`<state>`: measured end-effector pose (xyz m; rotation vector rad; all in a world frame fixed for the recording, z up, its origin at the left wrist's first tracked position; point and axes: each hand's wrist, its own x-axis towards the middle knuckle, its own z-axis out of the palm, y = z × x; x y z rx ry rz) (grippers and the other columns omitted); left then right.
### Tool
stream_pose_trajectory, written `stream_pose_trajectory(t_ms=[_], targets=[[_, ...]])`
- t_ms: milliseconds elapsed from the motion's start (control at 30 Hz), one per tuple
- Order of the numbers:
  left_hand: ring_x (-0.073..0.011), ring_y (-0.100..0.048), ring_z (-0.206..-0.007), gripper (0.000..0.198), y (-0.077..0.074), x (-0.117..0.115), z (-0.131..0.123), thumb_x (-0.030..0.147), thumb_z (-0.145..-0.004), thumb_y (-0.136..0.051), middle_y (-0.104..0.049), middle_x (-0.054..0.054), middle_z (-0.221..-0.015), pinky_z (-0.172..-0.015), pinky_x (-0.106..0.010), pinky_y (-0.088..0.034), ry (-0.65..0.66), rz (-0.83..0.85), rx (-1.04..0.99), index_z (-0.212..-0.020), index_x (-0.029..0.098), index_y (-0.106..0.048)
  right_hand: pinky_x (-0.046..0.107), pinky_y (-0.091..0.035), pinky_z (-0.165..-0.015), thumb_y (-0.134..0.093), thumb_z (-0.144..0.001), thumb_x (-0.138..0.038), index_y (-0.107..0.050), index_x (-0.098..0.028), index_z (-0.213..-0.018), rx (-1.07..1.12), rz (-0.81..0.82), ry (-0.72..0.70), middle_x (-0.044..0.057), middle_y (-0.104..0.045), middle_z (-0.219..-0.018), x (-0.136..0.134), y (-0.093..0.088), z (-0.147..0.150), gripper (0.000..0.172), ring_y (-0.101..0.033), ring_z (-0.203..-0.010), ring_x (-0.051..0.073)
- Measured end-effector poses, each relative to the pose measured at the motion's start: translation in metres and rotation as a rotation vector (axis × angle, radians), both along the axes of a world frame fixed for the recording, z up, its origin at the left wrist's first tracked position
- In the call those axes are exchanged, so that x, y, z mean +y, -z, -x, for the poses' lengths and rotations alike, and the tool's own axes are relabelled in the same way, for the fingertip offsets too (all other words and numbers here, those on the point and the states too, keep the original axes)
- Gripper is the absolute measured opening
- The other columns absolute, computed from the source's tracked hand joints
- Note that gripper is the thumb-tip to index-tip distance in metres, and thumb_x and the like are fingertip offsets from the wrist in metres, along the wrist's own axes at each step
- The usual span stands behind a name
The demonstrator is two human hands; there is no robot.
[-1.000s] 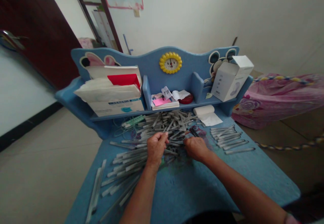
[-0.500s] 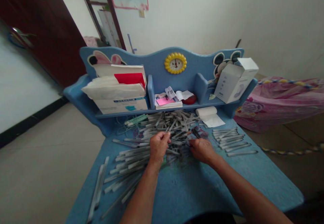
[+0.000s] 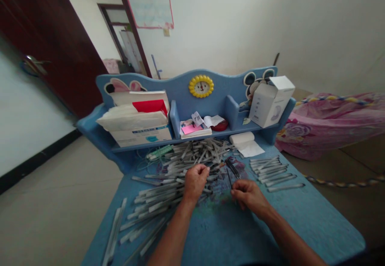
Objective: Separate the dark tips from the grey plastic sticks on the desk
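Note:
My left hand is closed, thumb and fingers pinched together over the near side of a heap of slender whitish pens. Whatever is in that pinch is hidden. To its right, my right hand grips a thin dark stick, like a pen refill, which points up and away from the fingers. Just beyond lie several black slender pieces, loosely bunched. More pens fan out left of my left hand. Right of my right hand, dark-tipped pens lie in a rough row.
A blue shelf spans the desk's back, holding a mask box, papers and a white carton. A white paper roll lies before it. Two long tubes rest near the left edge of the blue desk.
My right hand has moved nearer to me and away from my left hand, the thin dark stick in its grip. The pale tube at my left fingertips no longer shows. The view has tilted up.

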<state>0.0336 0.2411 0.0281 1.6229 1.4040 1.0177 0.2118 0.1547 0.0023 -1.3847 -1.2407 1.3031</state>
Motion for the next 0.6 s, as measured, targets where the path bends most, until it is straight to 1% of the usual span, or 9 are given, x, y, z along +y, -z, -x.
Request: stream_pose_trajectory(t_ms=[133, 267, 367, 433, 467, 533, 567, 600], targets=[[-0.0141, -0.056, -0.052, 0.019, -0.007, 0.019, -0.029, 0.034, -0.069, -0.056, -0.061, -0.001, -0.057, -0.051, -0.023, -0.038, -0.005, 0.023, 0.074, -0.064, 0.017, -0.061, 0.017, -0.023, -0.033, -0.058, -0.070, -0.038, -0.051, -0.015, -0.062, 0.137, -0.026, 0.079, -0.004, -0.054, -0.050, -0.003, 0.011, -0.004, 0.025, -0.037, -0.031, 0.004], [-0.0188, -0.061, -0.063, 0.014, -0.011, 0.035, -0.061, 0.029, -0.065, -0.062, -0.063, -0.005, -0.058, -0.054, -0.024, -0.037, -0.115, 0.069, 0.132, -0.063, 0.017, -0.058, 0.017, -0.022, -0.033, -0.059, -0.071, -0.040, -0.051, -0.015, -0.064, 0.219, -0.045, 0.125, -0.005, -0.053, -0.048, -0.005, 0.016, -0.005, 0.027, -0.037, -0.030, 0.004], [-0.0209, -0.062, -0.070, 0.010, -0.014, 0.037, -0.076, 0.021, -0.061, -0.065, -0.064, -0.006, -0.063, -0.055, -0.025, -0.036, -0.192, 0.104, 0.120, -0.067, 0.017, -0.057, 0.017, -0.023, -0.032, -0.062, -0.068, -0.041, -0.052, -0.015, -0.068, 0.271, -0.049, 0.142, -0.004, -0.056, -0.052, -0.006, 0.017, -0.004, 0.028, -0.038, -0.030, 0.005], [-0.0194, -0.061, -0.064, 0.013, -0.015, 0.035, -0.079, 0.016, -0.059, -0.065, -0.062, -0.004, -0.060, -0.051, -0.024, -0.035, -0.206, 0.153, 0.068, -0.068, 0.017, -0.055, 0.017, -0.024, -0.031, -0.065, -0.066, -0.040, -0.054, -0.015, -0.078, 0.313, -0.056, 0.159, -0.004, -0.058, -0.052, -0.006, 0.017, -0.005, 0.030, -0.039, -0.029, 0.005], [-0.0177, -0.060, -0.058, 0.014, -0.016, 0.032, -0.078, 0.016, -0.059, -0.065, -0.061, -0.002, -0.056, -0.049, -0.023, -0.034, -0.201, 0.188, 0.029, -0.069, 0.018, -0.055, 0.017, -0.025, -0.031, -0.066, -0.066, -0.039, -0.054, -0.015, -0.087, 0.334, -0.066, 0.167, -0.005, -0.057, -0.051, -0.007, 0.017, -0.006, 0.034, -0.039, -0.029, 0.006], [-0.0132, -0.054, -0.046, 0.015, -0.018, 0.023, -0.071, 0.017, -0.060, -0.064, -0.057, 0.001, -0.051, -0.043, -0.021, -0.031, -0.168, 0.273, -0.070, -0.071, 0.017, -0.054, 0.017, -0.027, -0.032, -0.067, -0.066, -0.036, -0.051, -0.016, -0.106, 0.376, -0.093, 0.184, -0.007, -0.056, -0.049, -0.008, 0.016, -0.007, 0.047, -0.041, -0.030, 0.007], [-0.0109, -0.050, -0.041, 0.015, -0.019, 0.017, -0.065, 0.018, -0.062, -0.063, -0.056, 0.002, -0.050, -0.041, -0.020, -0.029, -0.140, 0.320, -0.127, -0.073, 0.016, -0.053, 0.017, -0.029, -0.032, -0.067, -0.066, -0.035, -0.049, -0.016, -0.111, 0.399, -0.105, 0.192, -0.007, -0.057, -0.050, -0.009, 0.016, -0.008, 0.052, -0.042, -0.030, 0.008], [-0.0089, -0.047, -0.039, 0.014, -0.020, 0.010, -0.058, 0.019, -0.063, -0.062, -0.057, 0.001, -0.052, -0.039, -0.019, -0.027, -0.100, 0.369, -0.188, -0.075, 0.016, -0.053, 0.018, -0.031, -0.033, -0.067, -0.066, -0.034, -0.050, -0.017, -0.112, 0.421, -0.113, 0.198, -0.006, -0.058, -0.051, -0.010, 0.015, -0.009, 0.052, -0.044, -0.032, 0.008]])
